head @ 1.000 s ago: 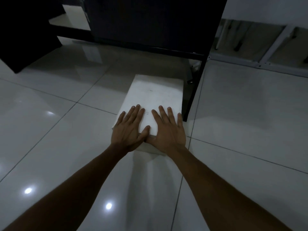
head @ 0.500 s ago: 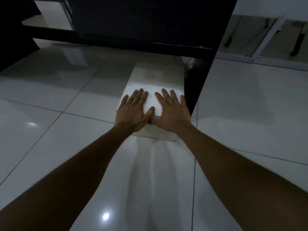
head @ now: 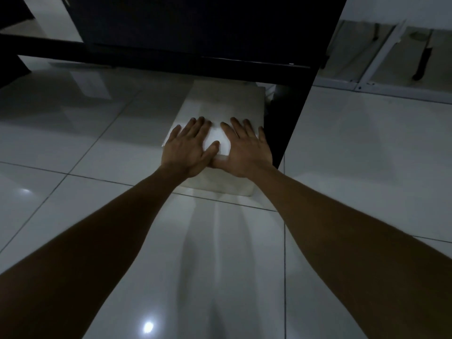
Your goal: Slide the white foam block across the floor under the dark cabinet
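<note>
Resting on the glossy tiled floor (head: 73,148), the white foam block (head: 227,106) is seen with its far end at the lower edge of the dark cabinet (head: 195,33), just left of the cabinet's right side panel. The left hand (head: 188,150) and right hand (head: 244,152) are laid flat on its near end, fingers spread, nothing gripped; the thumbs are touching.

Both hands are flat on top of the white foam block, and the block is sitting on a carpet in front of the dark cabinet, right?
Not quite. The head view shows both the left hand and right hand flat on top of the white foam block in front of the dark cabinet, but the block sits on shiny white floor tiles, not a carpet.
</note>
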